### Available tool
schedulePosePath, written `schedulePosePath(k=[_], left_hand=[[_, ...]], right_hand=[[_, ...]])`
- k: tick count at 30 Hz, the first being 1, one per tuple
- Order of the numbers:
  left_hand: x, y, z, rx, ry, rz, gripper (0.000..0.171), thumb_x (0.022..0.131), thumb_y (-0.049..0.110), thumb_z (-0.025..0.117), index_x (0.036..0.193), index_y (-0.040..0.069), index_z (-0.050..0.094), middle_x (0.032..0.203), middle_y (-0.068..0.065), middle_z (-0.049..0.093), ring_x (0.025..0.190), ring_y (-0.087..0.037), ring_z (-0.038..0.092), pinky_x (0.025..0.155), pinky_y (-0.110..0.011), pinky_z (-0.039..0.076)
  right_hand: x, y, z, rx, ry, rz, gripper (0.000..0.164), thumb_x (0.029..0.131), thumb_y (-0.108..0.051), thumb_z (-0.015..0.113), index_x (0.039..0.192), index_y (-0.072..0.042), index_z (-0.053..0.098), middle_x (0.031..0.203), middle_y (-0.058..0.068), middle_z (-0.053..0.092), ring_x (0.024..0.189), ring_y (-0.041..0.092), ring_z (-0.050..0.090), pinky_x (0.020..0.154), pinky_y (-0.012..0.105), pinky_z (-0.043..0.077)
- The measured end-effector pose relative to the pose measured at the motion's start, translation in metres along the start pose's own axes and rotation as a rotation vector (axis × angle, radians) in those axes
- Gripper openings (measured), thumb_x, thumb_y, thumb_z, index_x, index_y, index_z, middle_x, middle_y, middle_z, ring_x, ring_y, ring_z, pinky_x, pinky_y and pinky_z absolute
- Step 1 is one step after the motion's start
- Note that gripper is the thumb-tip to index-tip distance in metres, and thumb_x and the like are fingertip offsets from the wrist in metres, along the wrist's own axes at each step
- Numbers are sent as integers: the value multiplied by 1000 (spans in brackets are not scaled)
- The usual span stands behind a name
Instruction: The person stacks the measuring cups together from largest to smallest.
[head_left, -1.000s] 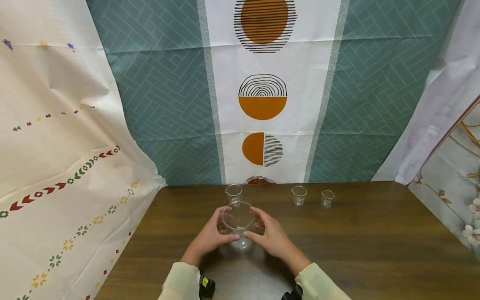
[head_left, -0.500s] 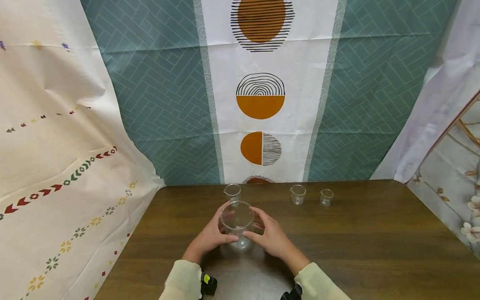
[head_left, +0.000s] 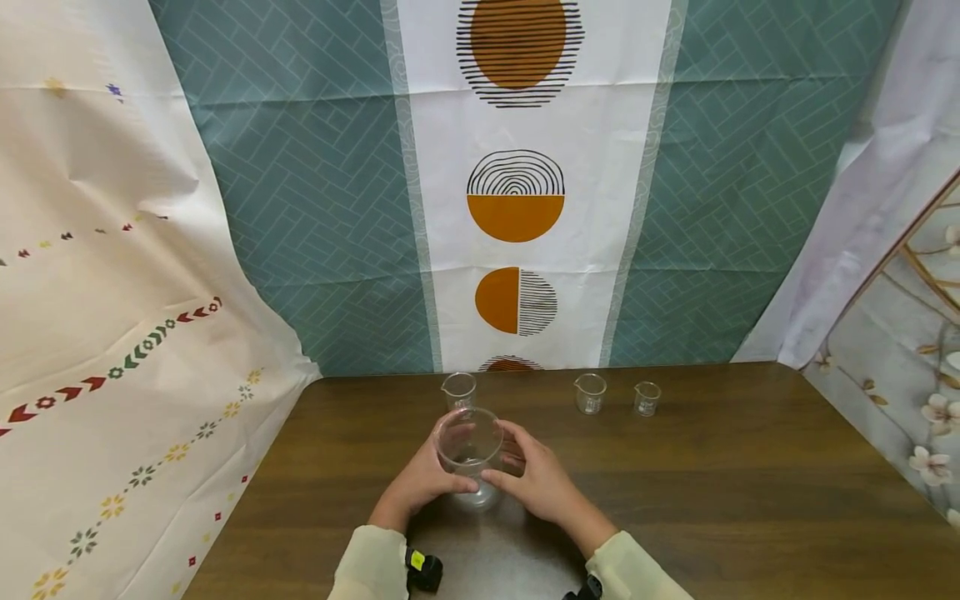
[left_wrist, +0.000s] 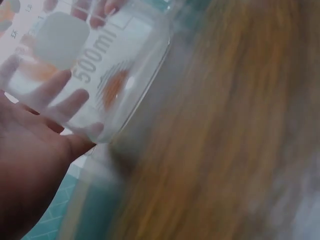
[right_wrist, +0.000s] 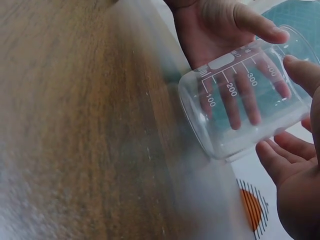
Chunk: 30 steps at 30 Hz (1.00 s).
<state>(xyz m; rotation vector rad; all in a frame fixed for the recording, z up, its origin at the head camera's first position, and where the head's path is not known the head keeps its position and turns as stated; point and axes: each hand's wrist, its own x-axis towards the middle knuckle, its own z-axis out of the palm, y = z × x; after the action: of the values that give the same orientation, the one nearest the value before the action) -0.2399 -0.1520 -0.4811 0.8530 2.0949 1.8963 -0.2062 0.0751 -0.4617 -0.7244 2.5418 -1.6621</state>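
Note:
A large clear glass beaker (head_left: 472,448), open at the top, stands between my two hands near the middle of the table. My left hand (head_left: 422,483) grips its left side and my right hand (head_left: 542,485) its right side. Both thumbs curve round the near face, their tips close together, while the fingers wrap the sides. White print reading 500ml shows on the beaker's wall (left_wrist: 97,55) in the left wrist view. In the right wrist view the scale marks of the beaker (right_wrist: 237,95) run from 100 to 400. No contents show inside it.
Three smaller glass beakers line the back of the brown wooden table (head_left: 750,475): one (head_left: 459,388) just behind the large beaker, another (head_left: 591,394) right of centre, and the smallest (head_left: 647,398) farther right. A patterned curtain (head_left: 300,208) hangs behind the table's back edge.
The head view has turned slightly to the right, so the whole scene sits a little farther left. Both hands keep their hold on the large beaker, with little other movement.

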Motion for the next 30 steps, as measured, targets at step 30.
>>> schedulePosePath(k=[30], left_hand=[[-1, -3, 8, -39, 48, -22, 96, 76, 8, 82, 148, 15, 20, 148, -20, 38, 138, -40, 37, 111, -57, 30]], right_hand=[[1, 6, 2, 17, 8, 16, 77, 84, -43, 73, 146, -15, 36, 138, 13, 52, 124, 28, 57, 96, 31, 50]])
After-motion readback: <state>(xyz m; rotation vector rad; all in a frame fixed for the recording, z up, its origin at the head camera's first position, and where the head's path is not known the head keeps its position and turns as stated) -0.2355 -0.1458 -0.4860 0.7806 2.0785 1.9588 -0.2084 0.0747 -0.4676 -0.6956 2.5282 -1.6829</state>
